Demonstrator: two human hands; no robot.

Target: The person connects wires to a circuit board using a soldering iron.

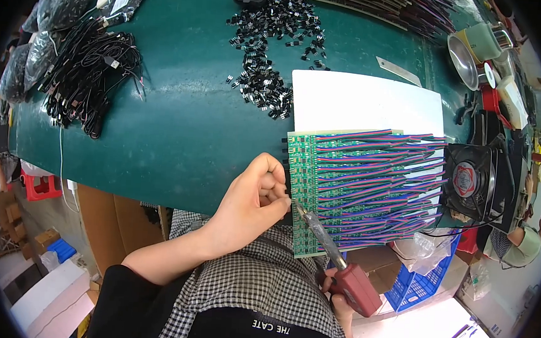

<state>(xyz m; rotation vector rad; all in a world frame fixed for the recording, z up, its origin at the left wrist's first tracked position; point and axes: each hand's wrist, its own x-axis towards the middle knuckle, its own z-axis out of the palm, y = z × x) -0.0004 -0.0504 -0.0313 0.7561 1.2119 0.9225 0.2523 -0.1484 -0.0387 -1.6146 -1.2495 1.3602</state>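
Note:
A green circuit board panel [307,171] lies at the near edge of the table, with rows of red, blue, green and black wires [368,187] running off to the right. Small black connectors line part of its left edge. At that edge my left hand [253,196] is closed, thumb and fingers pinched together; whatever sits between them is hidden. My right hand [341,305] grips a soldering iron [356,289] by its dark red handle. The iron slants up and left, its tip by the panel's left pads, close to my left fingertips.
A heap of small black connectors [272,45] spreads at the back middle. White board [367,100] lies under the panel. Black cables [97,71] are bundled at left. At right stand a black fan [468,181] and a metal bowl [463,60]; a flat blade [398,70] lies nearby.

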